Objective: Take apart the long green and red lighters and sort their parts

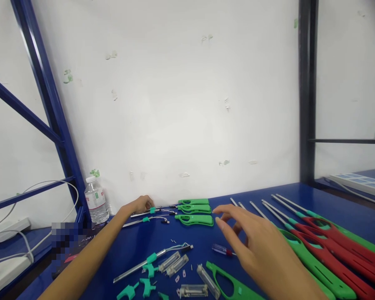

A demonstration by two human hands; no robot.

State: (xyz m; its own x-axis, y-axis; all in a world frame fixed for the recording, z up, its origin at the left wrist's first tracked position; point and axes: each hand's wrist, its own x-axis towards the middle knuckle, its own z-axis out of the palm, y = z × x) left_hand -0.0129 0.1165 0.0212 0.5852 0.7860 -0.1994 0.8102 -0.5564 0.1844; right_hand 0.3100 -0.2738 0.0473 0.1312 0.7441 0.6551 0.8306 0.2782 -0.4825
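Observation:
My left hand [141, 205] reaches far across the blue table [193, 237], its fingers curled at the metal-rod end of a green-handled lighter [192, 202] lying by the wall. Two more green lighters [195, 219] lie just in front of it. My right hand [253, 243] hovers open over the table with fingers spread, above a small red-handled screwdriver [222, 250]. Loose lighter parts [171, 263] lie near me: teal triggers, clear fuel cartridges, a rod with wires, a green handle shell.
A row of finished red and green lighters [325, 246] lies at the right. A water bottle [96, 201] stands by the blue frame post [54, 112] at the left, with white cables and a power strip [6, 266] beyond it.

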